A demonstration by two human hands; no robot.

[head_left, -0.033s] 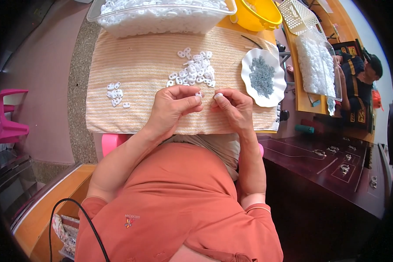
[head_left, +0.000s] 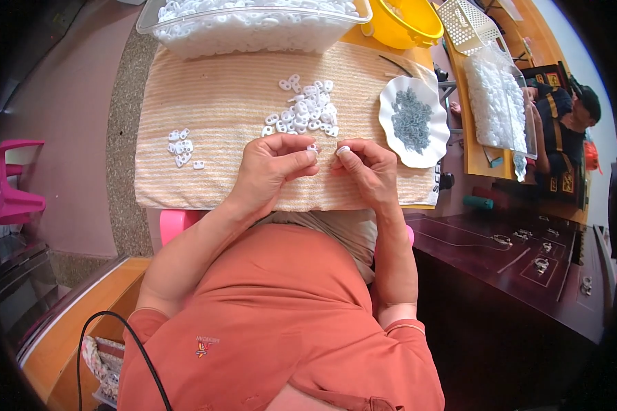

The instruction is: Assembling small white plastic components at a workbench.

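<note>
Between thumb and forefinger my left hand pinches a small white plastic piece, mostly covered by the fingertips. My right hand, a short gap away, pinches another small white piece with a rounded edge. Both hands are just above the near part of a striped towel. Beyond them lies a loose pile of white two-holed plastic pieces. A smaller group of similar white pieces lies to the left. Small grey parts fill a white scalloped dish at the right.
A clear tub heaped with white pieces stands at the far edge, beside a yellow basin. At the right, a person sits by another table bearing a bin of white pieces. A pink stool stands at the left.
</note>
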